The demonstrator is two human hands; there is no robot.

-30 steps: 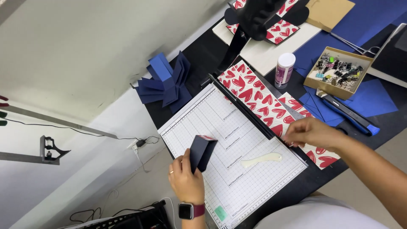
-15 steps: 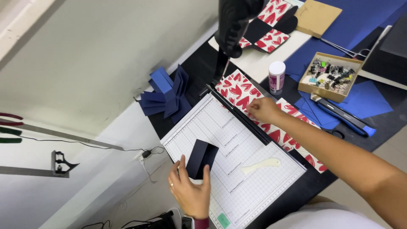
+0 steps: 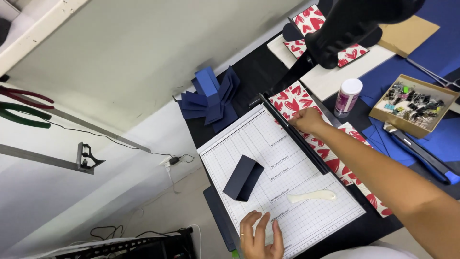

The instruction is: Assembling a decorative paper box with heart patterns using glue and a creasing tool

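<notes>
The paper trimmer (image 3: 282, 187), a white gridded board with a black cutting rail (image 3: 294, 134) along its far edge, is the landmark here. The right hand (image 3: 306, 120) reaches to the top end of that rail, fingers curled down onto the red-and-white heart-patterned paper (image 3: 306, 108) lying just beyond it; whether it pinches the sheet or only presses on it I cannot tell. The left hand (image 3: 261, 237) lies flat and open on the board's near corner, holding nothing. A folded dark blue card piece (image 3: 243, 177) stands loose on the grid, with a cream bone folder (image 3: 311, 195) nearer the rail. The risks, as I judge them: fingertips sit close to the cutting edge, the patterned sheet could skew under the rail, and the loose blue piece could be knocked off the board.
</notes>
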